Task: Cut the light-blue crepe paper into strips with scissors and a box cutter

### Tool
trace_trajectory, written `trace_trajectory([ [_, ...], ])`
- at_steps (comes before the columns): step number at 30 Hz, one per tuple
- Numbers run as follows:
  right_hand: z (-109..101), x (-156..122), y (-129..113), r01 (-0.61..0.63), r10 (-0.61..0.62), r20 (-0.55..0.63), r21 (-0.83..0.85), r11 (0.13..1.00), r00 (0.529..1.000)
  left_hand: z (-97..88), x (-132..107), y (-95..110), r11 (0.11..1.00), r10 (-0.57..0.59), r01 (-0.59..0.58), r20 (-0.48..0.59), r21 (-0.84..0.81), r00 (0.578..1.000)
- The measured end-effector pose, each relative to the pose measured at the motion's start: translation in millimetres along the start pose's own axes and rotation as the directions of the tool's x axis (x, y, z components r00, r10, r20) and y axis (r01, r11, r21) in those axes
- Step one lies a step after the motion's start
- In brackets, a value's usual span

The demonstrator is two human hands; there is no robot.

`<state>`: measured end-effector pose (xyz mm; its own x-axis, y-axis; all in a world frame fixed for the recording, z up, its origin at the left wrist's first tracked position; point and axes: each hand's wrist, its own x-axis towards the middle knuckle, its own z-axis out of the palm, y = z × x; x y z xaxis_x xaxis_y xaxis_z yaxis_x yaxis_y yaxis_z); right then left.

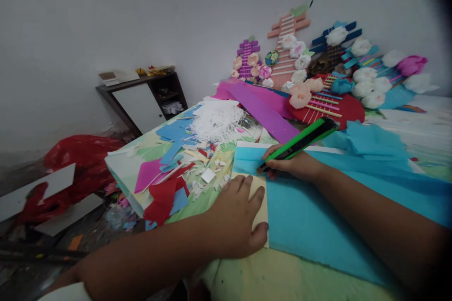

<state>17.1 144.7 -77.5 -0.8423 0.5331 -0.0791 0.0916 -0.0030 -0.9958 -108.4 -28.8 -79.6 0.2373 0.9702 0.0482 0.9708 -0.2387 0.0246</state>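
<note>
My right hand [294, 165] grips a green and black utility knife [300, 140], its tip low over a wide sheet of blue crepe paper [307, 211]. Under my left hand [238, 214] lies a cream piece of card [259, 188], resting on the left end of the blue paper. The left palm is flat and its fingers are spread across the card. The knife's tip is close to the card's upper edge; whether the blade touches the paper is too small to tell.
White shredded strings [217, 120] and paper scraps [208, 176] cover the table's left part. Guitar-shaped crafts with paper flowers [286, 51] lean on the wall, one red guitar body [328, 103] nearer. A low cabinet [141, 103] and a red plastic bag [81, 155] stand left.
</note>
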Motion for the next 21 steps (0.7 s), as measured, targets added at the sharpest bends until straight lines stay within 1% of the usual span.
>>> trace_trajectory([
  [2,0.0,-0.9,-2.4,0.004,-0.003,0.017,-0.042,0.999,1.000,-0.8,0.0,0.0,1.000,0.000,0.001,0.006,-0.013,1.000],
  [6,1.4,-3.3,-8.0,0.059,-0.047,0.056,-0.237,0.970,0.997,-2.6,0.6,-0.5,0.999,0.002,-0.002,0.009,-0.033,1.000],
  [8,1.7,-3.6,-8.8,0.082,-0.055,0.095,-0.305,0.949,0.994,-2.8,1.2,-0.8,0.999,0.010,-0.010,-0.001,-0.038,1.000],
  [11,1.5,-2.8,-6.9,0.106,-0.055,0.155,-0.341,0.934,0.986,-2.2,1.6,-1.0,0.999,0.015,-0.016,-0.017,-0.043,1.000],
  [13,1.1,-2.3,-5.0,0.115,-0.058,0.173,-0.337,0.934,0.983,-2.0,1.3,-0.8,0.999,0.012,-0.013,-0.018,-0.051,1.000],
  [15,0.4,-2.4,-3.4,0.113,-0.064,0.161,-0.316,0.942,0.985,-2.4,0.7,-0.5,0.998,0.007,-0.007,-0.014,-0.059,1.000],
  [19,-2.5,-4.2,-2.7,0.085,-0.077,0.040,-0.273,0.958,0.996,-4.9,0.3,0.3,0.998,0.017,-0.018,-0.002,-0.055,1.000],
  [21,-4.3,-5.1,-3.7,0.086,-0.090,-0.002,-0.275,0.958,0.996,-5.8,0.7,0.5,0.999,0.023,-0.023,0.000,-0.044,1.000],
])
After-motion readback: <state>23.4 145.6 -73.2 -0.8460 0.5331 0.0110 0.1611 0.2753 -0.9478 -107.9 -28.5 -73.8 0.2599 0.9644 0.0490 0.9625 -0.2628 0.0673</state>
